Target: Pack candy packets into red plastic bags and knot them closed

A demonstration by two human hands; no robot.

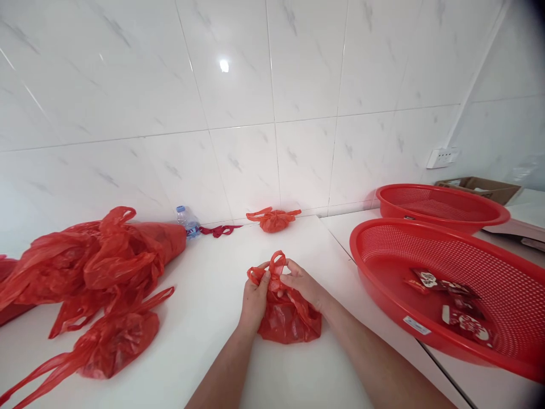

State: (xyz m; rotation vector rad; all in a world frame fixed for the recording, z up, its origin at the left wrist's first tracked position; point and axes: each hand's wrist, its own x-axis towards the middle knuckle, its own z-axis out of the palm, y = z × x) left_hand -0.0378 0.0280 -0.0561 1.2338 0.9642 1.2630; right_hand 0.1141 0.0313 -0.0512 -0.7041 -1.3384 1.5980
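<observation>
A red plastic bag [289, 324] rests on the white table in front of me, its lower part bulging with contents I cannot make out. My left hand [255, 295] grips the gathered top on the left, thumb pressed against the plastic. On the other side my right hand [301, 282] pinches the neck of the same bag, its fingers partly hidden behind the plastic. One handle loop sticks up between the two hands, and another lies over the left fingers.
To the left lie a heap of red bags [106, 255] and a filled red bag [121, 343]. A water bottle [189, 221], a dark red ribbon [219, 230] and a tied red bag [275, 221] stand by the wall. Right are red baskets [383, 298], the nearer holding several packets [464, 324].
</observation>
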